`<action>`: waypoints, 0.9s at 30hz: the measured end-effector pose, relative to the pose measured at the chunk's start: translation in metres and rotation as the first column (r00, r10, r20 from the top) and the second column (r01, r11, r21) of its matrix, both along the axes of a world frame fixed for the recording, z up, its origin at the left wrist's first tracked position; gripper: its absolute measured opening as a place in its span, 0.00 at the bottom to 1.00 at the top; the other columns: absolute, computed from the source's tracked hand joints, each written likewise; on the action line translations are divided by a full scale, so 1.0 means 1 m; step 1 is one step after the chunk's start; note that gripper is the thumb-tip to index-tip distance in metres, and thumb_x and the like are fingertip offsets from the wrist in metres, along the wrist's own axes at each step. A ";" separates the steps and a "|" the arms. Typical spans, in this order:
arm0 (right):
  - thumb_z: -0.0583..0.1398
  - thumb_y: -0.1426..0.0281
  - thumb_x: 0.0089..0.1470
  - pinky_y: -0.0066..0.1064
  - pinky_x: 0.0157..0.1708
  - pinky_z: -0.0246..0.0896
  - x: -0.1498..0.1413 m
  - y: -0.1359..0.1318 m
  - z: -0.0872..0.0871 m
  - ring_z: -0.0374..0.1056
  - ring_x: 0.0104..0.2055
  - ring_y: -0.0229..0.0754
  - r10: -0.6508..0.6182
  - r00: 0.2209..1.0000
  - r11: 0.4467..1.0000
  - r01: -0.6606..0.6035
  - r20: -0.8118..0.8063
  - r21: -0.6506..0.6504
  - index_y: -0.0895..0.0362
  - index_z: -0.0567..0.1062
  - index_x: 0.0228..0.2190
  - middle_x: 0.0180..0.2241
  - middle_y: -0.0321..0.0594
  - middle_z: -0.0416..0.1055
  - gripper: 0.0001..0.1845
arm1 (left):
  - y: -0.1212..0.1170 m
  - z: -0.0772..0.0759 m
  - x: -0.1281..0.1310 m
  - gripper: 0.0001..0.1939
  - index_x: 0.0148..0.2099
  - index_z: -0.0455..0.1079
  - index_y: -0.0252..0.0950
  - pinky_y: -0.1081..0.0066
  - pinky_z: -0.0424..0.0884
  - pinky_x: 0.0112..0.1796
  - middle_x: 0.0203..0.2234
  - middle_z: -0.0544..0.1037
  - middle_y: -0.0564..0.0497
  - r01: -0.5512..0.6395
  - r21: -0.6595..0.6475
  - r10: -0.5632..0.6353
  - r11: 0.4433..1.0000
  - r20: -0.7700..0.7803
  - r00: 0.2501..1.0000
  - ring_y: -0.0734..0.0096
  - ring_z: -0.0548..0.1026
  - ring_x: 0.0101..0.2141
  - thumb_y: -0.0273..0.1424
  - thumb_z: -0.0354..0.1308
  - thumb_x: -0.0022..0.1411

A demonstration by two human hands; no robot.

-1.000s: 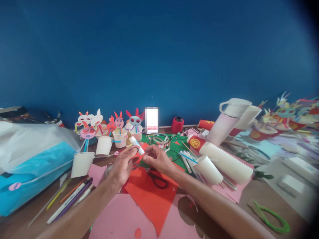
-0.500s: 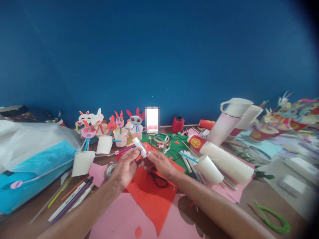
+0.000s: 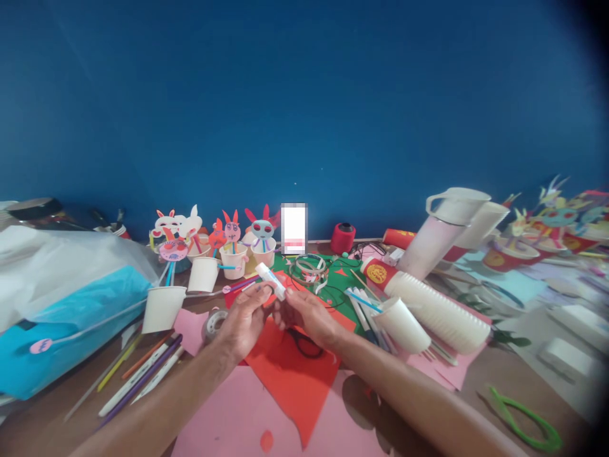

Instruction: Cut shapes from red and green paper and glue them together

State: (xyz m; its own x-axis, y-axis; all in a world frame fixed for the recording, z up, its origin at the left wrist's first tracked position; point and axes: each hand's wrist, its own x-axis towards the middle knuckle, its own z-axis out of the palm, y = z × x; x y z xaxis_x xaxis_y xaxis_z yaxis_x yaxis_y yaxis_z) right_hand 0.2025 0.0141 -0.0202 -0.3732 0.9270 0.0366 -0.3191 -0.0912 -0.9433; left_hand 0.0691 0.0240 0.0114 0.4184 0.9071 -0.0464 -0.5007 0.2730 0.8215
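A white glue stick (image 3: 270, 278) with blue print slants up and left from the fingertips of my right hand (image 3: 307, 312), which is closed on its lower end. Close against it, my left hand (image 3: 248, 316) is pinched on a small red paper piece (image 3: 271, 297), mostly hidden by the fingers. Both hands hover above a red paper sheet (image 3: 290, 393) with a pointed lower corner. Black-handled scissors (image 3: 308, 346) lie on that sheet, partly behind my right hand. Under it spreads pink paper (image 3: 228, 412), bearing a small red cutout (image 3: 266, 440).
Paper cups (image 3: 164, 310) with mask figures (image 3: 262, 230) on sticks stand at left and back. Stacked cups (image 3: 438, 311), a jug (image 3: 440, 231) and markers (image 3: 364, 311) lie right. A tape roll (image 3: 215, 324), pens (image 3: 143, 377) and plastic bag (image 3: 71, 304) sit left; green scissors (image 3: 526, 419) front right.
The view has shifted slightly, so the tabletop things appear a little further right. Both hands stay together, with the glue stick still in my right hand and tilted slightly more.
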 end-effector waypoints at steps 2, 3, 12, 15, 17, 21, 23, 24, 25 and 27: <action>0.47 0.52 0.53 0.26 0.24 0.56 0.000 0.000 0.001 0.62 0.21 0.33 0.004 1.000 0.999 -0.004 0.011 -0.032 0.60 0.69 0.24 0.20 0.37 0.66 0.26 | 0.000 0.000 0.000 0.05 0.30 0.71 0.33 0.70 0.67 0.26 0.21 0.72 0.51 0.008 -0.003 -0.008 1.000 0.000 1.000 0.70 0.70 0.25 0.29 0.56 0.52; 0.47 0.51 0.53 0.26 0.24 0.56 0.000 0.000 0.001 0.61 0.20 0.33 -0.034 0.999 0.999 0.035 0.037 -0.005 0.60 0.68 0.23 0.19 0.37 0.66 0.26 | 0.000 0.000 0.000 0.05 0.30 0.71 0.33 0.70 0.67 0.27 0.21 0.72 0.51 -0.003 -0.005 0.003 1.000 0.004 1.000 0.70 0.70 0.25 0.29 0.56 0.52; 0.56 0.54 0.48 0.25 0.22 0.54 -0.002 0.000 -0.002 0.59 0.20 0.32 -0.175 0.981 0.983 0.170 0.082 0.066 0.58 0.66 0.23 0.19 0.33 0.64 0.19 | 0.001 -0.005 0.001 0.05 0.31 0.72 0.32 0.71 0.68 0.31 0.26 0.75 0.50 -0.029 0.020 0.029 0.999 0.015 0.999 0.71 0.72 0.28 0.27 0.55 0.53; 0.49 0.51 0.52 0.25 0.20 0.52 -0.002 -0.001 -0.001 0.57 0.17 0.32 -0.049 0.999 0.997 0.050 0.022 -0.051 0.59 0.67 0.22 0.15 0.34 0.63 0.25 | -0.001 -0.002 0.002 0.05 0.32 0.72 0.32 0.70 0.69 0.29 0.25 0.74 0.50 -0.010 0.011 0.010 1.000 0.013 1.000 0.71 0.72 0.27 0.28 0.56 0.53; 0.46 0.49 0.53 0.25 0.18 0.50 -0.002 -0.001 -0.002 0.57 0.15 0.32 -0.029 0.999 0.995 0.030 0.020 -0.098 0.59 0.67 0.22 0.14 0.34 0.62 0.27 | -0.001 -0.002 0.002 0.06 0.33 0.72 0.32 0.69 0.69 0.28 0.25 0.74 0.50 0.001 -0.012 -0.001 1.000 0.007 1.000 0.70 0.72 0.26 0.28 0.57 0.52; 0.55 0.52 0.48 0.24 0.20 0.50 -0.008 -0.003 -0.009 0.57 0.18 0.31 -0.202 0.977 0.979 0.203 0.074 -0.002 0.58 0.65 0.24 0.17 0.32 0.64 0.20 | 0.002 -0.008 0.001 0.06 0.34 0.71 0.34 0.70 0.69 0.29 0.26 0.75 0.51 -0.048 -0.060 0.048 0.997 0.009 0.999 0.71 0.72 0.26 0.28 0.57 0.52; 0.60 0.56 0.45 0.23 0.21 0.50 -0.011 -0.004 -0.012 0.57 0.19 0.31 -0.255 0.966 0.966 0.254 0.033 0.034 0.57 0.64 0.25 0.18 0.30 0.63 0.17 | 0.002 -0.010 0.000 0.06 0.34 0.71 0.33 0.71 0.69 0.29 0.25 0.75 0.51 -0.071 -0.062 0.072 0.996 0.002 0.997 0.72 0.72 0.26 0.28 0.57 0.51; 0.60 0.56 0.45 0.23 0.21 0.51 -0.013 -0.005 -0.013 0.57 0.20 0.31 -0.256 0.967 0.966 0.255 0.015 0.039 0.57 0.65 0.25 0.19 0.31 0.63 0.17 | 0.002 -0.010 0.000 0.07 0.35 0.71 0.33 0.71 0.69 0.28 0.24 0.75 0.51 -0.069 -0.058 0.069 0.996 -0.007 0.998 0.72 0.72 0.25 0.28 0.58 0.51; 0.59 0.55 0.46 0.23 0.21 0.51 -0.014 -0.006 -0.014 0.58 0.20 0.31 -0.239 0.971 0.971 0.239 -0.001 0.031 0.58 0.65 0.24 0.19 0.32 0.64 0.17 | 0.001 -0.010 0.000 0.09 0.36 0.71 0.32 0.72 0.69 0.26 0.23 0.74 0.51 -0.063 -0.052 0.062 0.997 -0.018 0.998 0.72 0.72 0.23 0.29 0.58 0.50; 0.54 0.53 0.50 0.24 0.21 0.53 -0.017 -0.008 -0.014 0.58 0.19 0.31 -0.174 0.984 0.985 0.174 -0.041 -0.012 0.59 0.66 0.23 0.18 0.33 0.63 0.20 | -0.001 -0.009 0.000 0.11 0.38 0.71 0.32 0.71 0.68 0.21 0.20 0.73 0.52 -0.029 -0.041 0.027 0.999 -0.052 0.998 0.73 0.70 0.19 0.30 0.58 0.50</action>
State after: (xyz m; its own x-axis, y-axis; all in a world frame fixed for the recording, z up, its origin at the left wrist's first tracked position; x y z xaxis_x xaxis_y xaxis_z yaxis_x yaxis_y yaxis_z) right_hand 0.1858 0.0065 -0.0346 -0.2042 0.9781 0.0410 -0.3701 -0.0384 -0.9282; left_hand 0.0694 0.0233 0.0028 0.3888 0.9153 -0.1053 -0.4661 0.2940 0.8345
